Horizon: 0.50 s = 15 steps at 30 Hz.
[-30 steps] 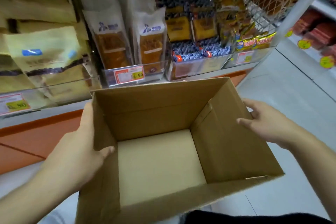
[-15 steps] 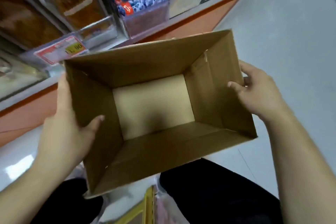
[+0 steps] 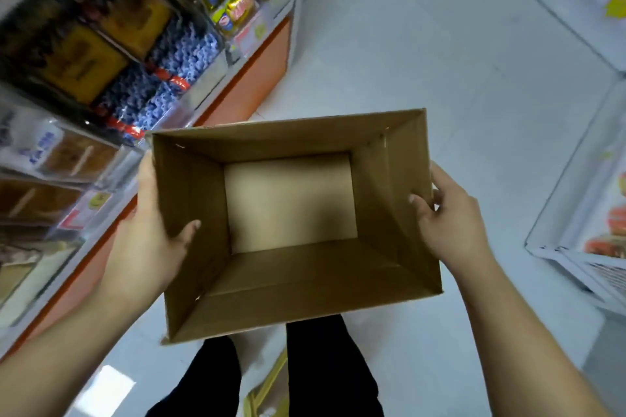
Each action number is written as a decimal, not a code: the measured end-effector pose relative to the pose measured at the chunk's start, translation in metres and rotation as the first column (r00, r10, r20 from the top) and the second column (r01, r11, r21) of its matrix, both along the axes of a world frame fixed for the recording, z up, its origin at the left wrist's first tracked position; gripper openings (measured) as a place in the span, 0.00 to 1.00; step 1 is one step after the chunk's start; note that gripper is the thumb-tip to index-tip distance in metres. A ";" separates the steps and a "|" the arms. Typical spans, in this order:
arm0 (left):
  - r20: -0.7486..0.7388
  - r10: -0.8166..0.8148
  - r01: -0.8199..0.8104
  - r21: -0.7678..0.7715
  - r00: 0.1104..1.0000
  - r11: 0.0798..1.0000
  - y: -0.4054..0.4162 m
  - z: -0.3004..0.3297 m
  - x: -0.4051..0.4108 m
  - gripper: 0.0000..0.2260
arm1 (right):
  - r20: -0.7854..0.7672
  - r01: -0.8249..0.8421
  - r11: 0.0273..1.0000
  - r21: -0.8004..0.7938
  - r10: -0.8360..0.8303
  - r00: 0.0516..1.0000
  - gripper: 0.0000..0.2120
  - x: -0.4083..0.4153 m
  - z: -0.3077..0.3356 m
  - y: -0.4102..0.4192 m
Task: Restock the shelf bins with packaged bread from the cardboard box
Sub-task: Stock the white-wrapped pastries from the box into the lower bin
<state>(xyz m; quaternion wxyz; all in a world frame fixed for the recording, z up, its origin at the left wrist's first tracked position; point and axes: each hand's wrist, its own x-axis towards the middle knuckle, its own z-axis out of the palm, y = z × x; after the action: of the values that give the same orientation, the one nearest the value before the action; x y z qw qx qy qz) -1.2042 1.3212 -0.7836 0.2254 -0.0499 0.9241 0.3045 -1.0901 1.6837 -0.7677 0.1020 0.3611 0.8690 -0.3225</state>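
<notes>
head view: looking straight down into box (image 3: 294, 213), held at waist height over floor (image 3: 423, 61), between both hands. nothing inside — bare cardboard bottom, no bread left in it.

left hand (image 3: 149, 234) clamped on left wall of box, thumb hooked over the rim to the inside, fingers hidden behind the wall, so spread or together cannot be told. right hand (image 3: 447, 223) on right wall of box, thumb curled over the rim inside, fingers wrapped round the outer face, close together.

shelf bins (image 3: 111, 159) left of box and beyond its far-left corner, already packed: bread (image 3: 67, 152) in clear packs with white and blue print nearest, blue-patterned packets (image 3: 169, 78) further along, yellow wrappers (image 3: 244, 0) past those. freezer (image 3: 582, 213) right of box. dark trousers (image 3: 305, 366) below box, something yellow (image 3: 267, 382) on floor between the legs.

step in hand, as a judgement: stocking from this box looks done, empty box being carried off. next move likely calls for setting it down or flattening it, or fetching a fresh one — needs both grips kept firm on thin walls.

writing: price tags (image 3: 84, 210) on bin fronts left of box, blurred, not readable; blue lettering on bread packs also too smeared to read.
</notes>
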 end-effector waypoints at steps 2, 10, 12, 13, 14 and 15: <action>-0.024 -0.061 0.062 0.024 0.998 0.998 0.018 0.021 -0.007 0.52 | -0.016 0.064 0.998 0.007 -0.063 0.998 0.27 0.020 0.026 0.009; -0.135 -0.343 0.360 0.129 0.929 0.924 0.133 0.065 -0.016 0.53 | -0.061 0.409 0.912 0.029 -0.406 0.912 0.29 0.144 0.089 0.072; -0.115 -0.435 0.447 0.125 0.893 0.886 0.165 0.062 -0.009 0.54 | -0.049 0.482 0.876 0.022 -0.481 0.875 0.28 0.178 0.088 0.090; -0.103 -0.479 0.489 0.121 0.872 0.864 0.180 0.060 -0.004 0.55 | -0.039 0.519 0.854 0.011 -0.519 0.854 0.28 0.194 0.087 0.099; -0.083 -0.497 0.504 0.137 0.864 0.853 0.198 0.063 0.000 0.54 | -0.024 0.553 0.833 -0.008 -0.553 0.833 0.28 0.207 0.087 0.109; -0.078 -0.523 0.529 0.143 0.848 0.836 0.220 0.075 0.006 0.53 | -0.009 0.582 0.813 -0.025 -0.582 0.813 0.28 0.222 0.087 0.118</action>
<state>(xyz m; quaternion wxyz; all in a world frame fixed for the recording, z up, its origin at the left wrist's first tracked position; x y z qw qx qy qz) -1.1986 1.5413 -0.7089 0.2868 0.2294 0.8789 0.3043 -0.8685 1.8019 -0.6805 -0.0048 0.6058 0.7144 -0.3502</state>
